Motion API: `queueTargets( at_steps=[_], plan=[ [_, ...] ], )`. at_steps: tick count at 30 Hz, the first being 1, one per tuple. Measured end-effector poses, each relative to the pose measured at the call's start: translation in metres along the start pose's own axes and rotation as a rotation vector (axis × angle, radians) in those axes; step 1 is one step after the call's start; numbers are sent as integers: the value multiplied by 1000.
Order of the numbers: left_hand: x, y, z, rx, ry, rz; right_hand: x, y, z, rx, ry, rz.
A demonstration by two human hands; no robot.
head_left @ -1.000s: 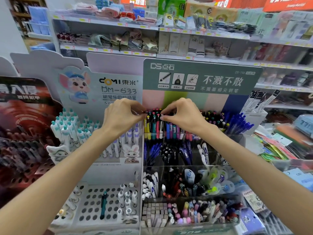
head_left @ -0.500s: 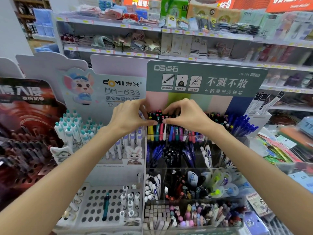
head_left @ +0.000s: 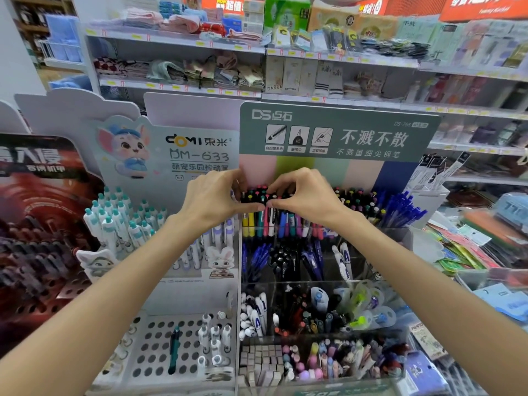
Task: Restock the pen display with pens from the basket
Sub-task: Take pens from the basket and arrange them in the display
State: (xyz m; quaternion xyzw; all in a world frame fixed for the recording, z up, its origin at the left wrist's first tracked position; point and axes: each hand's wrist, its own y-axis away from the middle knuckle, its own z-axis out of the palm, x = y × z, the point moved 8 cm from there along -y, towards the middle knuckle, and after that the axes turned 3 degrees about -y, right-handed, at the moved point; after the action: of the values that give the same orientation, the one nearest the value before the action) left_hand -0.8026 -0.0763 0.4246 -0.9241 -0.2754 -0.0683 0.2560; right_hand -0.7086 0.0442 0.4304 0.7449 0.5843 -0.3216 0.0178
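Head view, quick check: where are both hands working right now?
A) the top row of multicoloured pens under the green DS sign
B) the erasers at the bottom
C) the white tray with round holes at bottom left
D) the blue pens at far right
A: the left hand and right hand meet over the bunch of black-capped multicoloured pens just below the green DS sign, fingers curled around their tops.

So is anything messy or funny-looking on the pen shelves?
Yes. One dark teal pen stands alone, leaning, in the white perforated tray, which is mostly empty holes. The clear bin of mixed pens looks jumbled. Both hands, left hand and right hand, are tidying the colourful top-row pens.
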Motion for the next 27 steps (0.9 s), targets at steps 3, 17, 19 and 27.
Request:
queueTargets(
  at_steps=[3, 17, 19, 27],
  plan=[
    [4, 1, -1, -2, -45, 8, 1, 0, -9, -21, -105, -7],
    [67, -10, -9, -75, -183, 449, 18, 22, -59, -248, 13, 42],
    [75, -12, 0, -127, -250, 472, 18, 22, -50, -286, 72, 37],
    [83, -18, 6, -162, -340, 485, 26, 25, -42, -169, 242, 55]
  ],
)
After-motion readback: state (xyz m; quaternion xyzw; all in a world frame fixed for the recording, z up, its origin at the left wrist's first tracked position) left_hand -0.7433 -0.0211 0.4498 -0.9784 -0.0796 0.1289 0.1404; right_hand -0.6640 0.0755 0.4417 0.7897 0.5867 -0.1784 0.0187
